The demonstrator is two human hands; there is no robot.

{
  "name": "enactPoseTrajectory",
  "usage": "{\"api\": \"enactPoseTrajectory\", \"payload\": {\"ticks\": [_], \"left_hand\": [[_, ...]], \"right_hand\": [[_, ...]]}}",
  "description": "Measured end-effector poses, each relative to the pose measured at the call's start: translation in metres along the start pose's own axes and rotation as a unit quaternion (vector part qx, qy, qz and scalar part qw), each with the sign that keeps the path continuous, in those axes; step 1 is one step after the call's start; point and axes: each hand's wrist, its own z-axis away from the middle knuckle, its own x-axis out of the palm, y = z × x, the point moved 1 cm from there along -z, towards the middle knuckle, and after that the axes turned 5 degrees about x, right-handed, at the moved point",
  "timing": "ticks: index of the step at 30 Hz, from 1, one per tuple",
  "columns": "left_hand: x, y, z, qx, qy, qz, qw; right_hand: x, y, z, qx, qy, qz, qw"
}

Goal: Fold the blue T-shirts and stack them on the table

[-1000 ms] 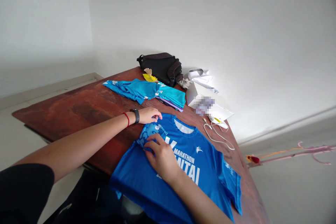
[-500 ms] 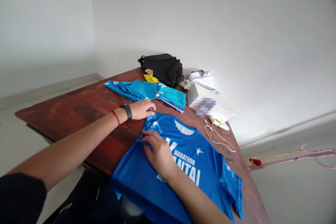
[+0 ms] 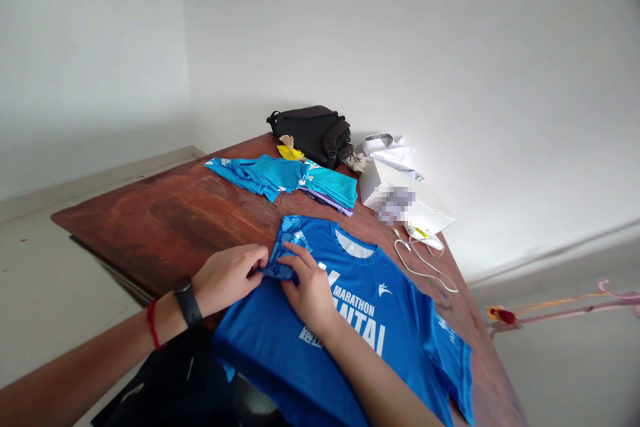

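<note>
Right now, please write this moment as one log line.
left hand: touching patterned sleeve of blue white-lettered fabric shirt | right hand: touching same sleeve | shirt: spread over brown table

Left hand [image 3: 230, 280] pinching blue shirt [image 3: 353, 271] by sleeve [image 3: 277, 269], right hand [image 3: 311, 292] touching it, grip unclear, black backpack [image 3: 306, 132] beyond

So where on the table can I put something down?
The table is bare on the left, between the teal clothes, left hand and left edge. A narrow bare strip separates those clothes from the blue shirt. It's crowded around the backpack, white box and cable.
</note>
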Motion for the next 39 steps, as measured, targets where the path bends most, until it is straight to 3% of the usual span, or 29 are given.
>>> {"api": "enactPoseTrajectory", "payload": {"ticks": [6, 10, 14, 18, 23, 30, 34, 39], "left_hand": [[0.001, 0.000, 0.010, -0.001, 0.028, -0.041, 0.999], [-0.002, 0.001, 0.015, 0.049, 0.024, -0.076, 0.996], [-0.007, 0.002, 0.015, 0.075, 0.059, -0.074, 0.993], [-0.005, 0.001, 0.011, 0.109, 0.002, -0.086, 0.990], [-0.005, -0.002, 0.014, 0.167, -0.048, -0.116, 0.978], [-0.018, 0.004, 0.016, 0.186, -0.099, -0.156, 0.965], [-0.032, 0.009, 0.005, 0.163, -0.102, -0.105, 0.976], [-0.043, 0.000, -0.038, 0.133, -0.048, -0.026, 0.990]], "right_hand": [[0.001, 0.015, -0.001, 0.022, 0.027, 0.012, 0.999], [0.001, 0.022, -0.005, 0.044, 0.049, -0.018, 0.998], [0.001, 0.026, -0.008, 0.052, 0.065, -0.062, 0.995], [0.003, 0.032, -0.008, 0.054, 0.072, -0.097, 0.991], [0.002, 0.039, -0.011, 0.124, 0.088, -0.132, 0.980], [0.005, 0.033, -0.011, 0.093, 0.056, -0.040, 0.993], [0.009, 0.034, -0.010, 0.098, 0.030, 0.003, 0.995], [0.008, 0.031, -0.011, 0.115, 0.013, 0.038, 0.993]]}}
